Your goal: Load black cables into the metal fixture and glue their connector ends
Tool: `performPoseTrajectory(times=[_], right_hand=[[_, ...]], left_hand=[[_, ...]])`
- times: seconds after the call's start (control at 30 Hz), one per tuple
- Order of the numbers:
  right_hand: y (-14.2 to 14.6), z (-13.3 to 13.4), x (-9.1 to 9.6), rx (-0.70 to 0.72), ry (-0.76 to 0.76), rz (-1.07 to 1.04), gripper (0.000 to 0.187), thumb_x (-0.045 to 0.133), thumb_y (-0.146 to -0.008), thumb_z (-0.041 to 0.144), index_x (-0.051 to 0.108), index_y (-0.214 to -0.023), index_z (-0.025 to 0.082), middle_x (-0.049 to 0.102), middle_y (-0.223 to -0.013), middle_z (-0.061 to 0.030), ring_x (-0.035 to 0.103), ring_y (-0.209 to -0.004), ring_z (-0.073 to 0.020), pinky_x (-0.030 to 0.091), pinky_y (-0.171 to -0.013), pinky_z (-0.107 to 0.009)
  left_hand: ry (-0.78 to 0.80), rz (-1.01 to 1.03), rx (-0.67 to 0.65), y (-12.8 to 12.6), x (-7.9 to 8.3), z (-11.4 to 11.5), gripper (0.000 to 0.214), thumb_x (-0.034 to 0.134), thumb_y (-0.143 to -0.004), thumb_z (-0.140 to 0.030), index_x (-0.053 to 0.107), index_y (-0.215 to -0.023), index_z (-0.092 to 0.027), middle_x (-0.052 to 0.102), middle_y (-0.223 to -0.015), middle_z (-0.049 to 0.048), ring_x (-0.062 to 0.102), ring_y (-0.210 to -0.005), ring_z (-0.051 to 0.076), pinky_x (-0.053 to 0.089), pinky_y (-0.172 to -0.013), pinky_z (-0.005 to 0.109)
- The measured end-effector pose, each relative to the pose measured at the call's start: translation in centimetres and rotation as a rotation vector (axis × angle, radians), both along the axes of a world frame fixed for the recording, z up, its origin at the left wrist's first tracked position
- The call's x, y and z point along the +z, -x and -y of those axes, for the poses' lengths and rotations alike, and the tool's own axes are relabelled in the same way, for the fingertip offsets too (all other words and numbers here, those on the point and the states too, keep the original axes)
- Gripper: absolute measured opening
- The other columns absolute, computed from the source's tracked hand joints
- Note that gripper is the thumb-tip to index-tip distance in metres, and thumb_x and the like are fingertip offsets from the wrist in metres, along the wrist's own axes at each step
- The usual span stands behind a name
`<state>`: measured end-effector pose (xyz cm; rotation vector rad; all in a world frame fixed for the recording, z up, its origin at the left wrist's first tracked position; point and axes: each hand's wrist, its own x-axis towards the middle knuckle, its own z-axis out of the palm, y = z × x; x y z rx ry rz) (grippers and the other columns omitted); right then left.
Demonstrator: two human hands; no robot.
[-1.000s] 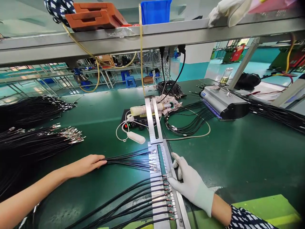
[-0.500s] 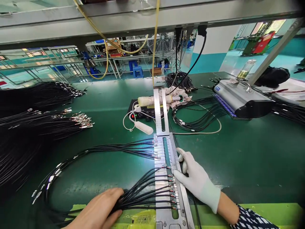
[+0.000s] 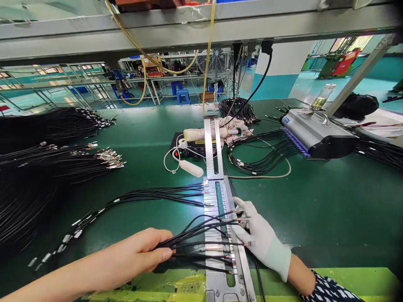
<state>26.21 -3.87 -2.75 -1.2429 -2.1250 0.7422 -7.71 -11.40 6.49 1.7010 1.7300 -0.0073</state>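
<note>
My left hand is closed around a bundle of black cables, thumb on top. Several of these cables are lifted off the slotted metal fixture, their stripped ends reaching over its right edge. Other ends still lie in the fixture's lower slots. My right hand, in a white glove, rests at that right edge with thumb and index finger apart. The lifted cable ends overlap the glove's fingers, without a visible grip on them. Farther up the fixture lies a second group of black cables, tips under a bright light.
Thick piles of black cables cover the left of the green table. A silver curing-type unit with purple light stands right. Behind the fixture are a black box, a white pen-shaped device and a cloth.
My left hand has moved right and up, raising several cables from the fixture and shifting their ends rightward to the glove. My right hand stays nearly in place. The camera view has tilted slightly.
</note>
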Motion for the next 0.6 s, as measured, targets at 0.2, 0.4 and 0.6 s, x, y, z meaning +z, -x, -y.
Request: performPoseTrajectory(times=[0.2, 0.4, 0.6], right_hand=[[0.0, 0.0, -0.2, 0.011, 0.002, -0.005, 0.053, 0.044, -0.092, 0.026, 0.033, -0.144, 0.022, 0.053, -0.099, -0.0040, 0.057, -0.065, -0.0152, 0.056, -0.062, -0.033], [0.1, 0.0, -0.4, -0.002, 0.013, -0.014, 0.054, 0.043, -0.091, 0.028, 0.034, -0.144, 0.025, 0.053, -0.098, -0.0033, 0.058, -0.064, -0.0152, 0.056, -0.061, -0.033], [-0.2, -0.2, -0.6, -0.031, 0.030, -0.010, 0.051, 0.045, -0.092, 0.036, 0.042, -0.141, 0.024, 0.055, -0.096, -0.0034, 0.057, -0.061, -0.0148, 0.058, -0.059, -0.031]], left_hand=[[-0.019, -0.094, -0.117, 3.2, -1.0, -2.2, 0.054, 0.039, -0.090, -0.065, 0.071, -0.105, -0.026, 0.075, -0.103, 0.0034, 0.068, -0.095, 0.023, 0.053, -0.082, 0.030], [-0.151, -0.361, -0.227, 5.8, -0.5, -5.0, 0.044, 0.046, -0.089, -0.056, 0.070, -0.096, -0.019, 0.073, -0.097, 0.0112, 0.068, -0.092, 0.031, 0.050, -0.083, 0.042], [-0.244, -0.451, -0.418, 5.9, -0.6, -10.6, 0.131, 0.093, -0.046, -0.044, 0.025, -0.154, -0.019, 0.028, -0.163, 0.0194, 0.026, -0.150, 0.037, 0.024, -0.120, 0.050]])
